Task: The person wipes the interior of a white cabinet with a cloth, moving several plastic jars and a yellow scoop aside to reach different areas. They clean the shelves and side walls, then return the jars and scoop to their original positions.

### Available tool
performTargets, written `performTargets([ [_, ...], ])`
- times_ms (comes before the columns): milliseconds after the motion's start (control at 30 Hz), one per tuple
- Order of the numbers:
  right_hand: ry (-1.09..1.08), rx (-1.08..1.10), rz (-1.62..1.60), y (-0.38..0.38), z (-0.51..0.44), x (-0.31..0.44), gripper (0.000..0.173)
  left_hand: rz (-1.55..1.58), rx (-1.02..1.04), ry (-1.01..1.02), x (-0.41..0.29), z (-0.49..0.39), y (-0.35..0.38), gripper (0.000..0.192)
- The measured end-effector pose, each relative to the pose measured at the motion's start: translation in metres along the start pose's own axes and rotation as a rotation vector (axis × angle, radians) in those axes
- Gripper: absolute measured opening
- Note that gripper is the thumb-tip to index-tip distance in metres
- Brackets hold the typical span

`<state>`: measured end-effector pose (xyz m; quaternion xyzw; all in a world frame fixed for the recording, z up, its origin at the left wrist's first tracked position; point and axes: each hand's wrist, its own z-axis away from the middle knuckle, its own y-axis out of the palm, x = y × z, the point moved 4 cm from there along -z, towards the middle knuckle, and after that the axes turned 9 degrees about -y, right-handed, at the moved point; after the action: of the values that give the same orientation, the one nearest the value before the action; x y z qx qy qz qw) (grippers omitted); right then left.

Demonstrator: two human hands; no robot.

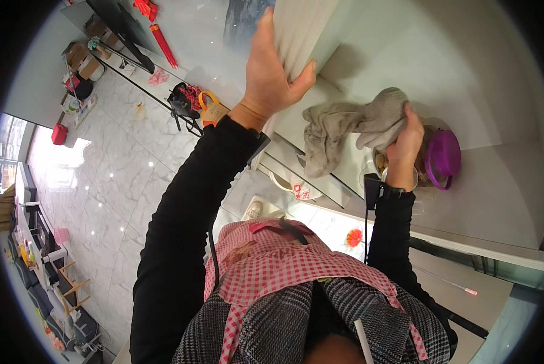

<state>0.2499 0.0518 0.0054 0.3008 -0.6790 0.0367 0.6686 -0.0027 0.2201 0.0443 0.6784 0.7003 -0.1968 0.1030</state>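
Note:
With fingers and thumb spread around it, my left hand [274, 75] grips the pale edge panel [301, 34] of a built-in cabinet. A crumpled grey-beige cloth [340, 127] hangs from my right hand [406, 141], inside the cabinet compartment. Most of that hand's fingers are hidden behind the cloth. Just beyond the hand stands a jar with a purple lid [443, 157], its body partly covered by the hand. Clear glass vessels show around my right wrist, also partly hidden.
White cabinet shelf [485, 200] lies under the jar. On the left, a black backpack [181, 102] and an orange-yellow bag [212, 109] rest by the wall unit. Below the cabinet is a bin with a white plastic bag [304, 187]. My shoe [254, 210] stands on a raised pale surface.

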Motion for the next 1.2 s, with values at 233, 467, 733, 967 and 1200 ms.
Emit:
performTargets([
  [233, -0.35, -0.085, -0.138, 0.018, 0.007, 0.096, 0.038, 0.029, -0.035, -0.007, 0.009, 0.006, 0.002, 0.098],
  [467, -0.681, 0.276, 0.344, 0.055, -0.012, 0.038, 0.073, 0.06, -0.01, -0.107, 0.014, 0.005, 0.001, 0.1],
  [733, -0.316, 0.851, 1.232, 0.029, -0.026, -0.197, 0.077, -0.094, 0.036, -0.057, 0.018, 0.011, 0.006, 0.101],
  [967, -0.638, 0.689, 1.228, 0.026, -0.068, -0.243, 0.052, 0.154, 0.065, -0.208, 0.01, 0.008, 0.005, 0.098],
  [1200, -0.706, 0.601, 1.325, 0.081, -0.055, -0.244, 0.049, 0.116, 0.104, -0.27, 0.012, 0.01, -0.002, 0.098],
])
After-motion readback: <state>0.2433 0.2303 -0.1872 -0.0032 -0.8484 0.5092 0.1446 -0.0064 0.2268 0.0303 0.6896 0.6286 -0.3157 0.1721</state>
